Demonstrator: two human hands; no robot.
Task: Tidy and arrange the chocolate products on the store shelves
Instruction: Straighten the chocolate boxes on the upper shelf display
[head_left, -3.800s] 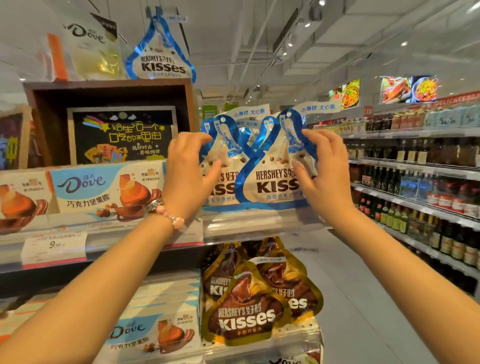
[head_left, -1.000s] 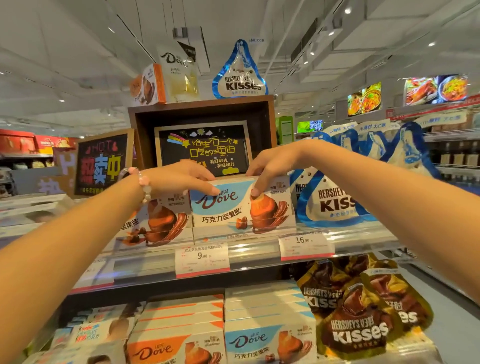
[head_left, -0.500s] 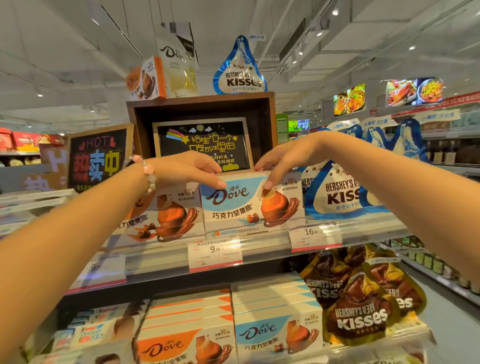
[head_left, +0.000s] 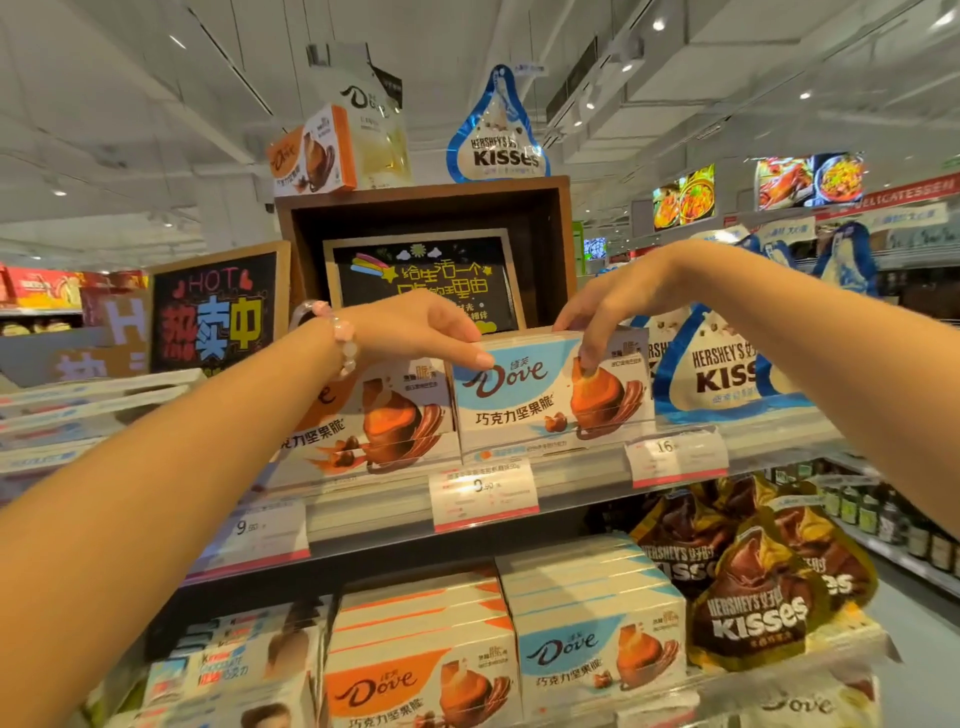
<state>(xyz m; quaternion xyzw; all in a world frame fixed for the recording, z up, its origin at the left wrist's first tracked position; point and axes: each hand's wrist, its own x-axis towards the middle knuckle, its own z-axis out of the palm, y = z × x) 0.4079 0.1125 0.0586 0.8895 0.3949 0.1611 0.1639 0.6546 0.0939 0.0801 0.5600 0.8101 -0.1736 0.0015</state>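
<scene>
A: Left hand (head_left: 415, 330), where against the blue Dove box (head_left: 553, 387)?
B: At its upper left corner, fingers curled down, fingertip pressed on the front face; beaded bracelet (head_left: 343, 338) on the wrist.

A: And left of that box?
B: Orange Dove box (head_left: 384, 421), touching it, same glossy cardboard, on the same clear-fronted upper shelf (head_left: 587, 470).

A: Right hand (head_left: 618, 301)?
B: Draped over the box's top right edge, thumb behind, fingertips on the front. Pinched between both hands, upright on the shelf.

A: Right of the box?
B: Teardrop-shaped blue Hershey's Kisses bags (head_left: 722, 369), shiny film.

A: Below the box?
B: Stacked Dove boxes (head_left: 592, 618), flat; beside them brown-gold Kisses bags (head_left: 753, 597).
</scene>
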